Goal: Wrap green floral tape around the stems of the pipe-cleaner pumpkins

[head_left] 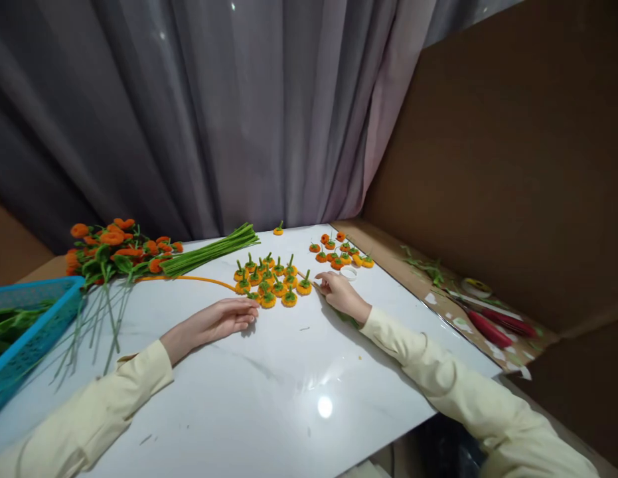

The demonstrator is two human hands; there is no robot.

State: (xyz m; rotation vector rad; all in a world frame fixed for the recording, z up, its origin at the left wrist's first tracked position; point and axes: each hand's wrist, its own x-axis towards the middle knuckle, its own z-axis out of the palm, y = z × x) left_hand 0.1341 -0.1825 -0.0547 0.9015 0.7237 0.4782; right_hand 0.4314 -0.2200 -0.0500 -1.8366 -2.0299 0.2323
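Several yellow-orange flower heads with green stubs (289, 299) stand grouped on the white table (269, 398). My left hand (220, 320) rests at the group's lower left edge, palm turned inward, fingers extended and nothing visible in them. To the right of the group is my right hand (340, 293), its fingers bent, with the tip of a thin brown stick (316, 285) by the fingertips; how it is held is too small to tell. Beyond that hand lie a white ring (348, 273) and smaller orange flower heads (321, 257).
Orange flowers with leaves and long stems (112, 238) lie at the back left, beside green stems (214, 251). A blue basket (40, 332) holds leaves. Red-handled pliers (490, 329) and a tape roll (476, 287) lie on cardboard at the right.
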